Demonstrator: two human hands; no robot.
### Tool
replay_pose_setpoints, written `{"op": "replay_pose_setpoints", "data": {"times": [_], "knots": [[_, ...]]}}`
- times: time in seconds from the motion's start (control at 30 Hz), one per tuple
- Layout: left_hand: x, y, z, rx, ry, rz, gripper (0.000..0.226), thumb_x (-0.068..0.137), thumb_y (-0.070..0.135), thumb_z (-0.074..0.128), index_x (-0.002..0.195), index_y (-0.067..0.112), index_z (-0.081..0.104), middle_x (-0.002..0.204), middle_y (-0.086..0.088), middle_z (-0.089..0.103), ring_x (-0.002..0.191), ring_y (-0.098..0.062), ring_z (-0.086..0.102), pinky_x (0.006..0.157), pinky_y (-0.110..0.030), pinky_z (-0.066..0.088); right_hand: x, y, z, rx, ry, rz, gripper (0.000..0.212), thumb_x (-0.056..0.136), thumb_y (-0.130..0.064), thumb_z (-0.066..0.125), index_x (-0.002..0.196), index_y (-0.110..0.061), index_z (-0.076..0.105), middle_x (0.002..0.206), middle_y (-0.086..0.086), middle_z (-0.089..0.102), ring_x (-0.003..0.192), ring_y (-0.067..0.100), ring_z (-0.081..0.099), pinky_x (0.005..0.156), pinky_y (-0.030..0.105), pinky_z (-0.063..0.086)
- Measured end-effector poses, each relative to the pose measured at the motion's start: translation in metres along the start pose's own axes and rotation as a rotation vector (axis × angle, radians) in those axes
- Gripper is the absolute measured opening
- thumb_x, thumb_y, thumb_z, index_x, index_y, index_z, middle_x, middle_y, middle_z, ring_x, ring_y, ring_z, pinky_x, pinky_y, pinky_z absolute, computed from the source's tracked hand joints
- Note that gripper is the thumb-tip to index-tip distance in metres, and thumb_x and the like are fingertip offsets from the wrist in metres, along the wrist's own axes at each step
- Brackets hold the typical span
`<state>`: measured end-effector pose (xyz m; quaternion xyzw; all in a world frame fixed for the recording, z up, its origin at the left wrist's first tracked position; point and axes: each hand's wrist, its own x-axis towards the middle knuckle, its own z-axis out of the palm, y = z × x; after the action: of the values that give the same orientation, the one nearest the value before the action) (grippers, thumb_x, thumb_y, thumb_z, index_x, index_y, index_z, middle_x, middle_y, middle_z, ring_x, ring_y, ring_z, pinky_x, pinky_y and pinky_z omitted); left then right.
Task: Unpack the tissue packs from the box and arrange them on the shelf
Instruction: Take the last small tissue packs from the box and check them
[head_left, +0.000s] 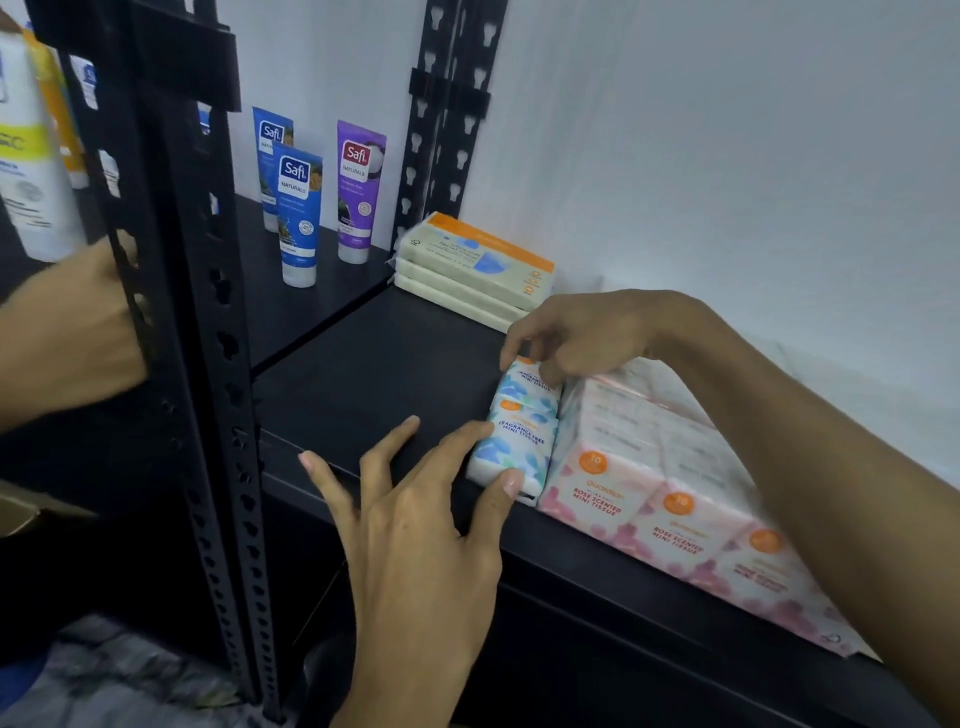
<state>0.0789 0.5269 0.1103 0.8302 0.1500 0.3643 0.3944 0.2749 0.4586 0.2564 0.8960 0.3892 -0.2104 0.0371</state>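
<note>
Head view, and it is the only one I have. Low in the middle of the frame I see my left hand (415, 519) with fingers straight and spread; the index finger and thumb tip touch the near end of the blue tissue pack (519, 436), pressing rather than grasping it. My right hand (576, 332) reaches in from the right side of the frame, its fingertips curled down and pinching the far top end of that same pack. The blue tissue pack lies on the black shelf (374, 374) near the frame's centre, printed "fragrance free mini tissue", its long side touching the pink tissue packs (665, 499) to its right. Those pink ones, marked "rose scented mini tissue", sit in a wrapped block along the shelf's front edge, running toward the lower right of the frame under my right forearm.

Toward the back, above centre, a stack of cream tissue packs (467, 270) with an orange stripe rests against the white wall (727, 156). In the upper left, beyond a shelf divider line, stand two blue tubes (298, 213) and a purple tube (358, 192). A black perforated upright (208, 312) crosses the left of the frame. At the left edge another hand (67, 322) shows behind the upright; its grip I cannot tell. A white bottle (26, 156) stands above it.
</note>
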Motion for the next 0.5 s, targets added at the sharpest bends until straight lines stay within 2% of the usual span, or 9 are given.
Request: {"op": "replay_pose_setpoints", "data": {"times": [0.07, 0.13, 0.2, 0.23, 0.3, 0.4, 0.5], "knots": [[-0.0008, -0.0018, 0.0007, 0.001, -0.009, -0.008, 0.041, 0.090, 0.065, 0.055, 0.127, 0.049, 0.062, 0.109, 0.050, 0.041, 0.138, 0.013, 0.024, 0.120, -0.038, -0.025, 0.0008, -0.0001, 0.0014, -0.014, 0.011, -0.014, 0.029, 0.093, -0.015, 0.063, 0.118, -0.030, 0.067, 0.108, -0.010, 0.065, 0.104, 0.012, 0.060, 0.099, 0.037, 0.051], [-0.0012, -0.0026, 0.0009, 0.000, -0.017, -0.014, 0.043, 0.088, 0.066, 0.052, 0.128, 0.050, 0.059, 0.112, 0.033, 0.044, 0.141, 0.009, 0.026, 0.120, -0.040, -0.024, -0.0001, 0.0010, 0.0020, 0.004, 0.019, -0.022, 0.024, 0.095, -0.025, 0.063, 0.118, -0.030, 0.068, 0.106, -0.014, 0.066, 0.105, 0.010, 0.061, 0.099, 0.035, 0.050], [-0.0012, -0.0030, 0.0005, -0.002, -0.020, -0.014, 0.045, 0.089, 0.067, 0.050, 0.129, 0.050, 0.057, 0.121, 0.025, 0.051, 0.142, 0.006, 0.028, 0.120, -0.040, -0.024, -0.0012, 0.0012, 0.0022, 0.036, 0.023, -0.019, 0.025, 0.094, -0.044, 0.064, 0.115, -0.032, 0.070, 0.104, -0.017, 0.067, 0.106, 0.008, 0.061, 0.097, 0.031, 0.048], [-0.0012, -0.0034, 0.0004, 0.002, -0.023, -0.013, 0.046, 0.089, 0.068, 0.050, 0.130, 0.049, 0.057, 0.124, 0.022, 0.055, 0.142, 0.005, 0.028, 0.120, -0.040, -0.024, -0.0011, 0.0006, 0.0023, 0.040, 0.022, -0.019, 0.032, 0.091, -0.055, 0.064, 0.112, -0.033, 0.070, 0.104, -0.018, 0.068, 0.106, 0.007, 0.061, 0.096, 0.031, 0.048], [-0.0012, -0.0039, 0.0010, 0.008, -0.026, -0.009, 0.048, 0.089, 0.068, 0.049, 0.131, 0.048, 0.057, 0.129, 0.018, 0.058, 0.143, 0.005, 0.028, 0.120, -0.040, -0.024, 0.0007, -0.0002, 0.0029, 0.012, 0.018, -0.026, 0.041, 0.085, -0.062, 0.066, 0.112, -0.031, 0.069, 0.104, -0.016, 0.067, 0.103, 0.008, 0.061, 0.094, 0.032, 0.049], [-0.0016, -0.0044, 0.0013, -0.004, -0.012, 0.000, 0.046, 0.089, 0.068, 0.051, 0.129, 0.048, 0.060, 0.126, 0.021, 0.053, 0.141, 0.009, 0.027, 0.120, -0.039, -0.024, 0.0026, -0.0008, 0.0016, -0.017, 0.011, -0.028, 0.042, 0.083, -0.057, 0.071, 0.114, -0.029, 0.068, 0.103, -0.015, 0.064, 0.104, 0.010, 0.060, 0.094, 0.031, 0.050], [-0.0021, -0.0045, 0.0016, -0.015, 0.006, 0.002, 0.045, 0.088, 0.068, 0.051, 0.127, 0.048, 0.061, 0.124, 0.021, 0.056, 0.142, 0.007, 0.029, 0.120, -0.036, -0.024, 0.0011, 0.0001, -0.0004, -0.011, 0.014, -0.021, 0.040, 0.081, -0.057, 0.074, 0.111, -0.031, 0.069, 0.104, -0.013, 0.064, 0.103, 0.010, 0.060, 0.093, 0.031, 0.050]]}}
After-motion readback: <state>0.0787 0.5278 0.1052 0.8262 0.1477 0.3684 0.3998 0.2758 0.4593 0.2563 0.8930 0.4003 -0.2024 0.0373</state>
